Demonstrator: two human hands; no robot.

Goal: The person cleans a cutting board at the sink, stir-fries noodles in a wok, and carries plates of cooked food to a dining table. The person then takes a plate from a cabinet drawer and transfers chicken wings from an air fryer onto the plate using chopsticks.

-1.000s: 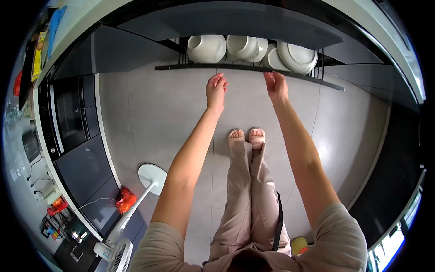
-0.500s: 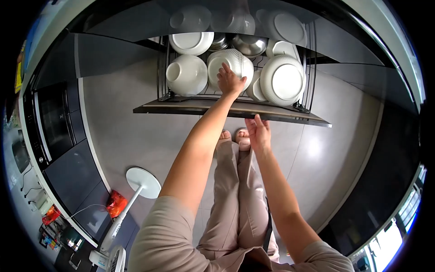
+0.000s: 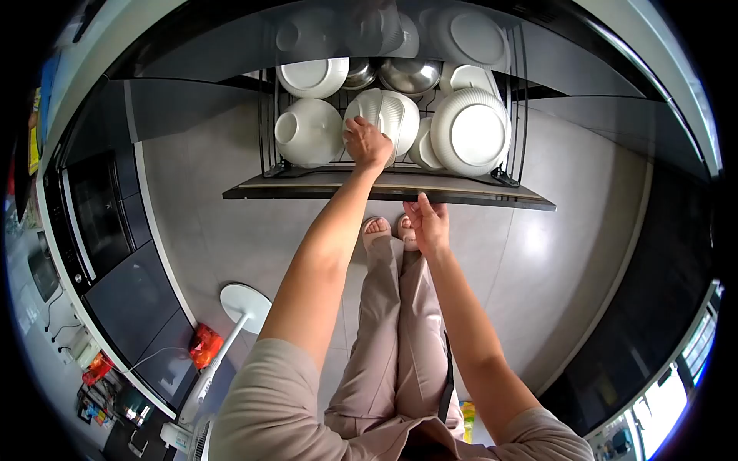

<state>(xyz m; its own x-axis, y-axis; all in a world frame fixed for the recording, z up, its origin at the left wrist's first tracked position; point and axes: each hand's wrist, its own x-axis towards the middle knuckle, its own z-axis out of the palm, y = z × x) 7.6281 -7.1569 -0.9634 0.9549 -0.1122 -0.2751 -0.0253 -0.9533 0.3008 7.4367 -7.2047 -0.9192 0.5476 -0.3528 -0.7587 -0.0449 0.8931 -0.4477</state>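
Observation:
My left hand (image 3: 367, 144) reaches over the drawer front into the wire rack, its fingers curled on a ribbed white bowl (image 3: 367, 104) in the middle of the front row. Another white ribbed bowl (image 3: 400, 121) leans right beside it. My right hand (image 3: 427, 224) is at the drawer front (image 3: 307, 189), with its thumb at the top edge and its fingers bent against the panel. To the left of my left hand a plain white bowl (image 3: 317, 134) lies on its side. A large ribbed white bowl (image 3: 480, 137) tilts at the right, base showing.
Behind the front row are a white dish (image 3: 311, 75), a steel bowl (image 3: 413, 74) and a white rectangular dish (image 3: 473, 79). A dark counter edge (image 3: 254, 38) overhangs the rack. A white stand fan base (image 3: 244, 306) and a red bag (image 3: 204, 346) are at the lower left.
My left hand has shifted slightly left and down, and its spread fingers have curled in on the bowl. My right hand stays at the drawer front. The view has moved a little.

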